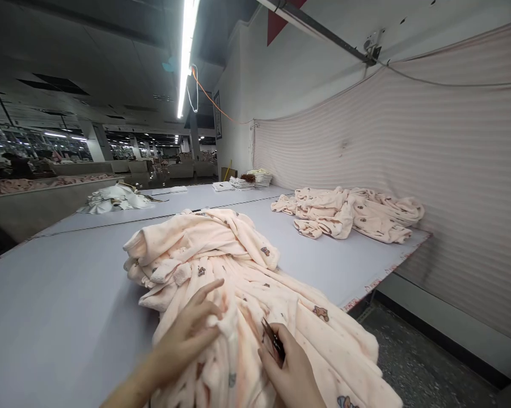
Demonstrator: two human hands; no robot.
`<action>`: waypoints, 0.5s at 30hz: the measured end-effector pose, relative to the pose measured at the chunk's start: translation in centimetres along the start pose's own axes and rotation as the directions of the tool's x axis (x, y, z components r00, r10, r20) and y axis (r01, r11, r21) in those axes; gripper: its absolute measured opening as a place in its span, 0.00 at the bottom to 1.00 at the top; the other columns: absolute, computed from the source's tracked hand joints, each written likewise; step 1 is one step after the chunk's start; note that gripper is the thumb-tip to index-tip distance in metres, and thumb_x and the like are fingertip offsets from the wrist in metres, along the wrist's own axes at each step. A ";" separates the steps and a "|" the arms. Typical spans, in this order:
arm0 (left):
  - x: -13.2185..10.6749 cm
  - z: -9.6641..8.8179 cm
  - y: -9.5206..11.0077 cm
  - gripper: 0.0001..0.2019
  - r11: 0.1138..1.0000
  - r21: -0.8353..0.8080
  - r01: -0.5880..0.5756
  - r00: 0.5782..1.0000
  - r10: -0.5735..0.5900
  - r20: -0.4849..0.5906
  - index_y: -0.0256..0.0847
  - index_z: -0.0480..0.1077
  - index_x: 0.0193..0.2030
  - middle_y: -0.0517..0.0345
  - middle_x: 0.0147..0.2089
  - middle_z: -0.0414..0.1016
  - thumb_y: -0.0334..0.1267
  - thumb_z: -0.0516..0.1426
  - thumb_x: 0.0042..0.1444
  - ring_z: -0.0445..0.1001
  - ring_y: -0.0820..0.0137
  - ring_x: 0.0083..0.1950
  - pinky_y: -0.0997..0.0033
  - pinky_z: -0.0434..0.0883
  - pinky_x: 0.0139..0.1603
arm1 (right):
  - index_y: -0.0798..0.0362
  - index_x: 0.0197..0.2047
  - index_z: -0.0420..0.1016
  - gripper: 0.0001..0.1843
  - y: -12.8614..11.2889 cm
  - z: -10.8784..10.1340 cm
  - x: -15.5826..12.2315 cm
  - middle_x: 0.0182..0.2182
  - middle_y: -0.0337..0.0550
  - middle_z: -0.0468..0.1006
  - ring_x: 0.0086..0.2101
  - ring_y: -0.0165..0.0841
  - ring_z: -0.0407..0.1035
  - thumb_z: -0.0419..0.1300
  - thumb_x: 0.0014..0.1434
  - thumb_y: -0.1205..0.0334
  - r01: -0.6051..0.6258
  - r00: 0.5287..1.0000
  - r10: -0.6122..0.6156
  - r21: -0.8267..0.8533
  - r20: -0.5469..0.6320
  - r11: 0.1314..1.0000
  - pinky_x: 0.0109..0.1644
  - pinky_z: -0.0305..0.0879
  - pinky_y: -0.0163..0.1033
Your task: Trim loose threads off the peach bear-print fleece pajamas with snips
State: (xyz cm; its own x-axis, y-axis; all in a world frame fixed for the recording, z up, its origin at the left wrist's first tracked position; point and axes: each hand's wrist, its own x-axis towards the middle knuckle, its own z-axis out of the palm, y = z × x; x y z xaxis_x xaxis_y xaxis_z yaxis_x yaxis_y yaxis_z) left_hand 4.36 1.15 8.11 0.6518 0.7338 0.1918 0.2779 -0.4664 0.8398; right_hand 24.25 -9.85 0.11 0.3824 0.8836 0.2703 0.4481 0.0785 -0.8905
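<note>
A heap of pale peach fleece garments with small bear prints lies in front of me and hangs toward me over the near side. My left hand is closed on a fold of the fleece, thumb and fingers pinching it, with the index finger stretched out. Held in my right hand is a small pair of dark thread snips, their tips pointing up and left, close over the cloth. Fingers of the right hand wrap round the snips and partly hide them.
On the pale table, a second peach garment pile lies back right. A white cloth pile sits far left, and folded stacks stand at the far end. A striped cloth covers the right wall.
</note>
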 end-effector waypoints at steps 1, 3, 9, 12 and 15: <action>-0.3 -1.2 -0.3 0.07 0.995 -0.097 0.020 1.000 -0.018 0.021 0.43 0.72 0.34 0.50 0.67 0.57 0.43 0.57 0.55 0.59 0.53 0.64 0.57 0.57 0.63 | 0.50 0.38 0.69 0.07 -0.1 0.3 -0.2 0.30 0.37 0.73 0.32 0.35 0.68 0.56 0.54 0.60 -0.004 1.000 0.004 -0.024 0.014 1.000 0.37 0.62 0.36; -0.8 -2.5 -0.6 0.08 0.980 -0.191 0.057 0.998 -0.048 0.051 0.43 0.72 0.35 0.50 0.66 0.60 0.44 0.58 0.55 0.61 0.53 0.64 0.56 0.59 0.62 | 0.50 0.40 0.69 0.10 -0.7 1.2 -0.4 0.31 0.38 0.73 0.32 0.36 0.69 0.57 0.53 0.59 0.009 1.000 -0.008 -0.027 0.029 1.000 0.37 0.63 0.37; -1.1 -2.9 -0.1 0.10 0.994 -0.056 0.089 0.989 -0.082 0.119 0.42 0.72 0.37 0.52 0.51 0.75 0.44 0.55 0.58 0.69 0.60 0.54 0.68 0.62 0.55 | 0.50 0.36 0.72 0.08 -2.1 3.3 0.0 0.32 0.40 0.72 0.36 0.36 0.69 0.56 0.59 0.56 0.104 0.994 -0.106 0.065 0.015 0.992 0.41 0.63 0.36; -1.7 -3.9 0.1 0.10 0.942 0.247 0.228 0.954 -0.266 0.135 0.41 0.70 0.29 0.61 0.29 0.73 0.42 0.53 0.56 0.69 0.67 0.32 0.74 0.60 0.32 | 0.51 0.32 0.70 0.11 -1.6 3.2 0.7 0.28 0.37 0.68 0.32 0.33 0.66 0.56 0.60 0.53 0.059 0.998 -0.058 0.197 -0.011 0.979 0.37 0.62 0.33; -2.4 -3.0 -0.3 0.10 0.876 0.435 0.209 0.950 -0.288 0.123 0.42 0.69 0.29 0.64 0.25 0.69 0.46 0.59 0.48 0.65 0.67 0.30 0.73 0.54 0.28 | 0.52 0.31 0.69 0.12 -1.7 3.5 0.9 0.25 0.34 0.65 0.28 0.30 0.63 0.58 0.58 0.52 0.010 0.998 -0.026 0.299 0.049 0.954 0.32 0.61 0.32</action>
State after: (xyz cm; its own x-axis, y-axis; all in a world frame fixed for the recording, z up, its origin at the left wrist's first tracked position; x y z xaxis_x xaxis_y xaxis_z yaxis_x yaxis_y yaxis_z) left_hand 0.56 1.03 8.90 0.6256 0.7706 -0.1216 0.6868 -0.4701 0.5544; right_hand 21.00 -7.61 0.56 0.3308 0.9027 0.2751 0.1894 0.2220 -0.9565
